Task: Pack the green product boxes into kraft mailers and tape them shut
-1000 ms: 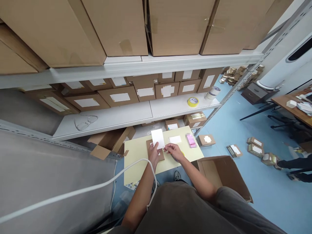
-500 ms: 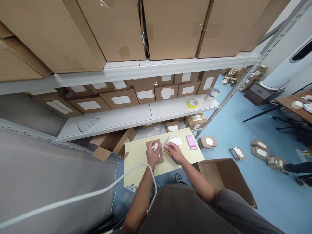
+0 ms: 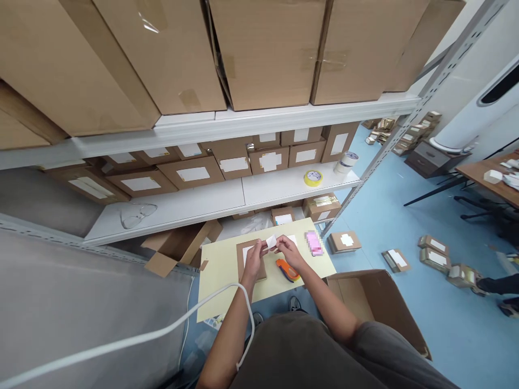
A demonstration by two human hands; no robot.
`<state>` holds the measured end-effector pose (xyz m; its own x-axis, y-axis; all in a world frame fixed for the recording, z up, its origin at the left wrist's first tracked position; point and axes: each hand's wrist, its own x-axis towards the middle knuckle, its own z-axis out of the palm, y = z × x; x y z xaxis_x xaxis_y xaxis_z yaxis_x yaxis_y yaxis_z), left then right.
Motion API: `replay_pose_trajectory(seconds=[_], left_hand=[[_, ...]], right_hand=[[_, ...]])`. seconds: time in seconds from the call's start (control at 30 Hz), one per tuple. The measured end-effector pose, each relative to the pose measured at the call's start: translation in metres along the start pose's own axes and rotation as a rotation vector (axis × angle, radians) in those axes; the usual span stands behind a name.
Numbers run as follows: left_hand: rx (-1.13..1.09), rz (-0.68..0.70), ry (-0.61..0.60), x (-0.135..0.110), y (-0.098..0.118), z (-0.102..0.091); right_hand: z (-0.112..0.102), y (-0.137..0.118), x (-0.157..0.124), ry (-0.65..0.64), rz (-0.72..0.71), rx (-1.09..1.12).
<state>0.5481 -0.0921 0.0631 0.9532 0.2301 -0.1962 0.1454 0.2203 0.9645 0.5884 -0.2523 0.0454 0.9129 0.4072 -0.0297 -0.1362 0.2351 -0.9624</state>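
- Spanning left grip [image 3: 253, 257] to right grip [image 3: 289, 251]: white slip [image 3: 271, 242], one.
- Both grips: pinching its opposite edges.
- Brown box [image 3: 260, 271]: on table [image 3: 219, 275], left of slip.

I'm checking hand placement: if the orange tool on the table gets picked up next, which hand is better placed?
Probably the right hand: it is closer to the orange tool, while the left hand is over the brown box. Both appear occupied with the white paper.
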Motion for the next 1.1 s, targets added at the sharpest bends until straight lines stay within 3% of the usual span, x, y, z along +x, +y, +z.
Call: replay_pose_trajectory(seconds=[0.33, 0.43, 0.53, 0.63, 0.77, 0.87, 1.0, 1.1], left_hand=[[0.206, 0.119, 0.073, 0.01, -0.016, 0.023], [0.16, 0.118, 0.038, 0.011, -0.015, 0.019], [0.086, 0.06, 0.001, 0.015, -0.009, 0.003], [-0.013, 0.009, 0.083, 0.024, 0.0, -0.035], [-0.097, 0.033, 0.367, 0.039, 0.009, -0.113], [-0.113, 0.065, 0.551, 0.041, 0.009, -0.168], [0.0, 0.12, 0.563, 0.024, 0.004, -0.219], [0.063, 0.129, 0.584, 0.001, 0.005, -0.248]], right_hand=[[-0.018, 0.006, 0.013, 0.011, 0.032, -0.056], [-0.014, 0.004, 0.015, -0.013, 0.019, -0.01], [-0.01, 0.002, 0.014, -0.013, 0.019, 0.07], [-0.01, 0.003, 0.011, 0.076, 0.043, 0.213], [-0.007, 0.016, 0.013, 0.315, 0.057, 0.305], [0.01, 0.035, 0.025, 0.482, 0.041, 0.254], [0.066, 0.067, 0.06, 0.564, 0.124, 0.171], [0.133, 0.097, 0.097, 0.427, 0.259, 0.074]])
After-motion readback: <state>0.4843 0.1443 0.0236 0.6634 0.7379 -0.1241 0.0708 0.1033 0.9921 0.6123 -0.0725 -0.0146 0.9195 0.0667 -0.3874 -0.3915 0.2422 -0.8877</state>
